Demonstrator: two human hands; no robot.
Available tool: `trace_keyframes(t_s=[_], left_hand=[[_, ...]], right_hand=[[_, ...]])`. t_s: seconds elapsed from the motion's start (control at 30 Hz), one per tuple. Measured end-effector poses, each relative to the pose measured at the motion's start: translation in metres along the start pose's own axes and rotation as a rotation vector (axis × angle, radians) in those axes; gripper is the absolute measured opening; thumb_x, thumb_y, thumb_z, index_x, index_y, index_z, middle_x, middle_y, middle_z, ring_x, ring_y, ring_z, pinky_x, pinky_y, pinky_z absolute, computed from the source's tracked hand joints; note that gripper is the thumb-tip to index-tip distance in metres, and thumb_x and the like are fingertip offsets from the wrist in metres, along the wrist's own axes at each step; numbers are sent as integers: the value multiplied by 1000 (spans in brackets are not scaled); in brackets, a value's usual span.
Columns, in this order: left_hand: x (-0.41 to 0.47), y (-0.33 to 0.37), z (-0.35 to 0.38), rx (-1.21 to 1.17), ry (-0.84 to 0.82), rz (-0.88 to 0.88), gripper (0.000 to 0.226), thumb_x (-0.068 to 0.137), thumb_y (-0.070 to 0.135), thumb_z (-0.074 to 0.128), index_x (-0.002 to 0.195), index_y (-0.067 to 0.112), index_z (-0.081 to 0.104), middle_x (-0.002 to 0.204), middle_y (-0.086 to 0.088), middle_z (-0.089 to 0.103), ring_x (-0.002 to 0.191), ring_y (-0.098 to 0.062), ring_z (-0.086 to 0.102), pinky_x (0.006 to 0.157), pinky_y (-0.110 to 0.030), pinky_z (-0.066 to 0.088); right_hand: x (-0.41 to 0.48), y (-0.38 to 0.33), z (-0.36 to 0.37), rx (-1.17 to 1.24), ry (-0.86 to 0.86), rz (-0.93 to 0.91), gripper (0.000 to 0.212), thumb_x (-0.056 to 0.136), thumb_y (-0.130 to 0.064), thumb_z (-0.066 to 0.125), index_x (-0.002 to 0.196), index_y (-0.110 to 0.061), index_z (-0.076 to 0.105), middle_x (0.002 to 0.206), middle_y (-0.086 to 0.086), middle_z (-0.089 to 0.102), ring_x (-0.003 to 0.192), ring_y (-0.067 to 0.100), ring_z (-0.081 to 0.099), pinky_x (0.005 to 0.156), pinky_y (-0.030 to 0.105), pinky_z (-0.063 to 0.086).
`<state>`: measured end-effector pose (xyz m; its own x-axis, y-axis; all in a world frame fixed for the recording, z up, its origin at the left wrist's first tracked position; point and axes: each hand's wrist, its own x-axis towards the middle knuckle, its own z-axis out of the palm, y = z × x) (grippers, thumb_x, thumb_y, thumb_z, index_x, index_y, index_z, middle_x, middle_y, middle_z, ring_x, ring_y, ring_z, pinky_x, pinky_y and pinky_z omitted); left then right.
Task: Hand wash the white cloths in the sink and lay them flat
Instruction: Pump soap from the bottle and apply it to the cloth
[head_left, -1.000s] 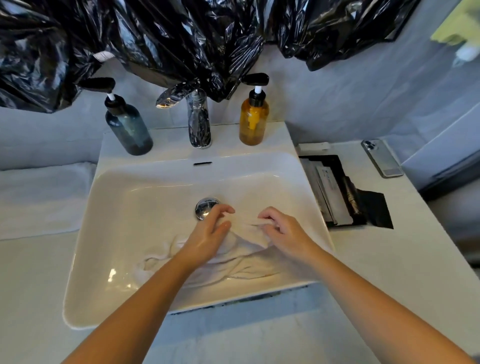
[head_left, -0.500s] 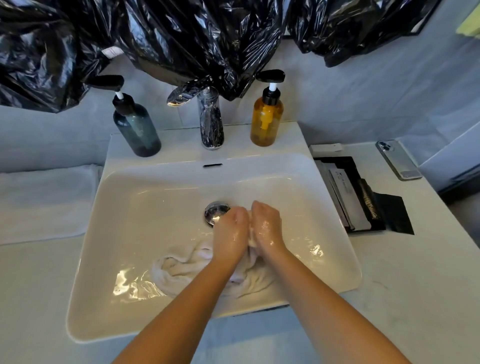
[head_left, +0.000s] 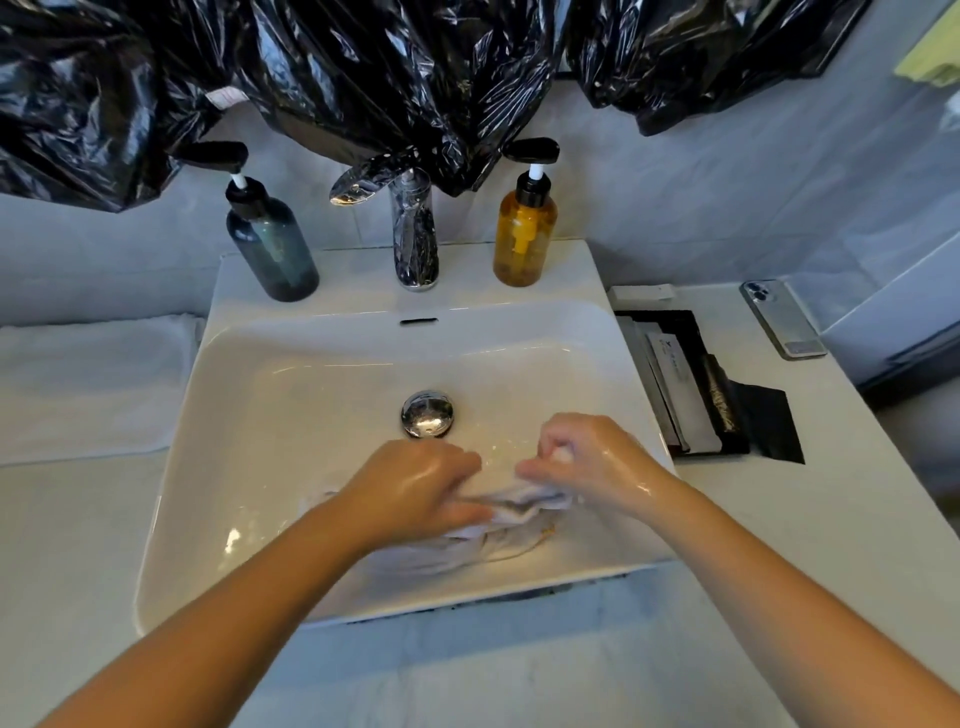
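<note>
A wet white cloth (head_left: 511, 527) lies bunched at the front of the white sink (head_left: 291, 415), below the chrome drain (head_left: 427, 413). My left hand (head_left: 415, 488) grips the cloth's left part with curled fingers. My right hand (head_left: 587, 460) grips the right part, and a bit of white cloth shows inside its fist. Both hands are wet and shiny. A stretch of cloth runs taut between them. Much of the cloth is hidden under my left hand and forearm.
A chrome tap (head_left: 413, 234) stands behind the basin between a dark blue pump bottle (head_left: 272, 249) and an amber pump bottle (head_left: 524, 234). A folded white towel (head_left: 88, 384) lies left. A black tray (head_left: 691, 384) and a phone (head_left: 782, 318) sit right. Black plastic bags (head_left: 363, 78) hang above.
My hands were pressed together over the cloth half a second ago; they have now pulled apart sideways, stretching the cloth between them. The view shifted slightly.
</note>
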<state>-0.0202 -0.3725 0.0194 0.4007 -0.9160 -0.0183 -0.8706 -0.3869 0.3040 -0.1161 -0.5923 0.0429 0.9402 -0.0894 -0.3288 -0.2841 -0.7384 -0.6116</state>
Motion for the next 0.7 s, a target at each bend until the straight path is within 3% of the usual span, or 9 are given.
trace_keyframes(t_s=[0.07,0.13,0.2,0.3,0.43,0.5,0.57,0.63,0.7], left_hand=[[-19,-1,12,4,56,93,52,86,75,44,99,29,63,104,6,63,94,-15,59,79,-30,44],[-33,-9,30,89,-16,56,76,82,85,36,128,26,53,130,-1,57,113,-21,57,95,-42,47],[-38,-14,50,212,-21,69,78,87,79,38,135,17,46,123,-6,59,99,-26,61,82,-45,53],[-29,-25,67,289,61,100,53,92,56,44,120,12,52,98,-7,61,76,-26,57,60,-38,50],[-6,-33,58,105,165,-47,43,94,52,41,107,13,52,72,-4,65,52,-23,60,41,-27,43],[-4,-29,44,12,134,-93,45,99,58,30,105,19,53,74,4,62,56,-18,59,51,-25,37],[-16,-31,35,-80,35,-173,49,94,68,30,114,29,51,93,10,61,77,-14,58,65,-27,35],[-30,-43,29,51,-35,-178,76,83,77,20,136,30,46,117,8,59,101,-16,57,80,-30,38],[-41,-54,23,217,-156,-236,94,73,82,7,139,28,46,122,6,56,108,-16,53,88,-31,34]], right_hand=[[-7,-4,3,-187,-143,-93,31,77,-56,76,86,-33,58,120,-11,55,113,15,53,99,39,42],[-8,-8,21,-310,-261,-82,74,77,-64,73,137,-33,45,146,-7,37,131,19,39,108,43,34],[-1,-10,51,-556,-285,-131,95,82,-74,59,155,-29,18,150,4,34,131,28,38,105,49,35],[16,-5,72,-781,-177,-246,68,93,-64,37,141,-16,38,134,9,46,121,31,47,89,42,35],[36,0,71,-428,-68,-124,53,100,-61,36,124,-19,57,108,-3,63,99,20,63,78,26,48],[42,3,68,-402,-94,-49,57,101,-63,30,120,-16,57,91,-6,64,83,17,67,74,26,56],[38,5,56,-444,-169,-46,51,102,-60,35,119,-14,49,86,-1,64,75,19,63,74,36,57],[30,4,40,-454,-191,-90,49,101,-58,41,127,-17,47,107,0,62,92,22,59,85,37,47],[21,3,29,-478,-152,-153,47,101,-52,49,132,-17,51,122,-2,57,107,21,54,96,37,39]])
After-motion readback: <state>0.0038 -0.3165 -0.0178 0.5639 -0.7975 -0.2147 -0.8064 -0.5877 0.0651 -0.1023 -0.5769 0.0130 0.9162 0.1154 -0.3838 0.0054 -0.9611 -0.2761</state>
